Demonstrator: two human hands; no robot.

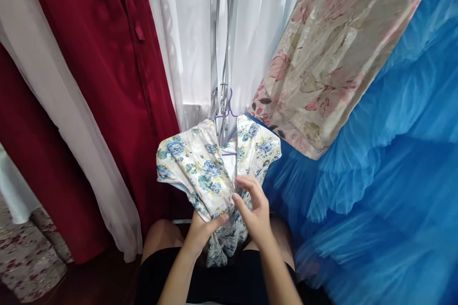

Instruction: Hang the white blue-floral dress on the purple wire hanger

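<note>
A white dress [209,167] with blue and green flowers hangs by its shoulders on a thin purple hanger [229,112] in front of me. Its V-shaped neckline overlaps at the front, and its lower part bunches down between my knees. My left hand [205,231] grips the dress at its left side, thumb on the front and the other fingers hidden behind the cloth. At the neckline's right edge is my right hand [254,207], thumb and index finger apart, their tips at or just over the fabric; I cannot tell whether they touch it.
Long red cloth [143,105] and pale sheer cloth [86,119] hang at left. White cloth [193,33] with a metal rod [215,33] is behind the hanger. A beige floral garment [322,57] and blue tulle [393,176] crowd the right.
</note>
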